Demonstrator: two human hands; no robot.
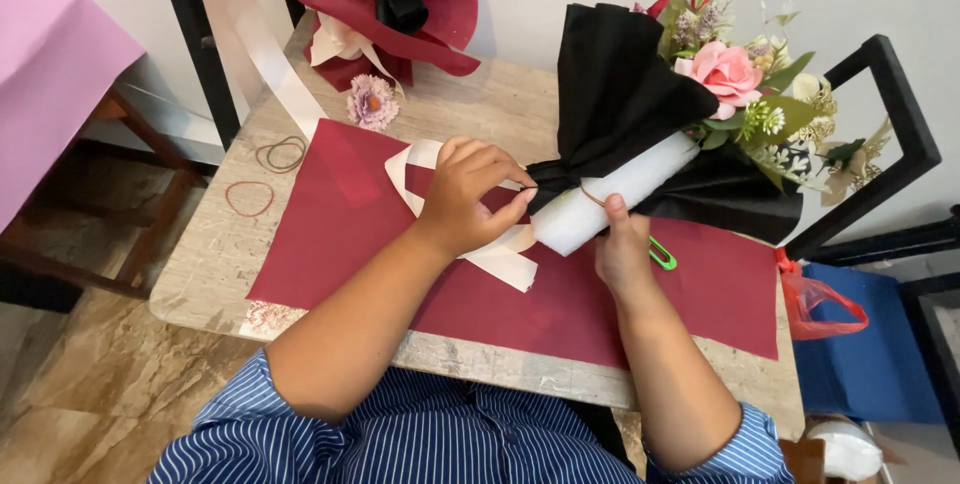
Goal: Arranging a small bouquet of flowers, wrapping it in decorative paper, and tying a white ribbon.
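Head view: two bare arms are stretched out over a small stone surface (470,104), and blue striped sleeves are pushed up near the elbows. The left hand (470,199) is bent at the wrist with the back of the hand turned up. Its fingers are curled in, and the fingertips are pinched together on something thin, right at the spot where the black paper is gathered. What is pinched is too small to be told. The right hand (622,249) is held low with the thumb pointed up. The thumb is pressed against the white wrapped stem (610,194), and the other fingers are tucked under it, so the stem is held in a closed grip.

A bouquet (730,79) in black paper (615,94) is laid slanted between the two hands. Its white stem end is kept just between them, and its pink rose and green leaves are spread up and away past the right hand.

A cream ribbon (500,262) is looped under the left hand. A dark red paper sheet (350,214) is spread under both hands. A green clip (662,254) is seen just beside the right hand. Rubber bands (250,198) are laid well off past the left hand. A second bouquet in red paper (400,4) is set far beyond the left hand.
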